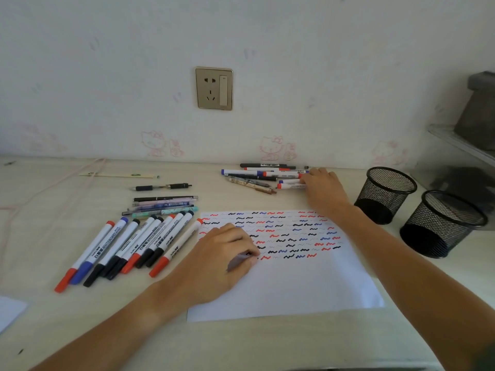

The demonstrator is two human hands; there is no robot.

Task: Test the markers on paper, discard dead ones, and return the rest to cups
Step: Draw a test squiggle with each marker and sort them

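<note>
A white paper sheet (308, 285) lies in the middle of the desk, its upper half covered with red, blue and black squiggles. My left hand (222, 253) holds a grey pen (238, 261) with its tip on the paper's left side. My right hand (321, 188) reaches to the far pile of markers and pens (262, 176) and rests on the pile's right end; its fingertips touch a red-capped marker (290, 186). A row of whiteboard markers (126, 247) lies left of the paper. Two black mesh cups (385, 194) (442, 223) stand at the right.
Several thin pens (163, 206) lie above the marker row, with a black pen (163, 187) and a ruler (117, 175) farther back. A wall socket (213, 88) sits above the desk. A grey shelf (466, 145) is at the far right. A paper corner (10, 311) shows at the left edge.
</note>
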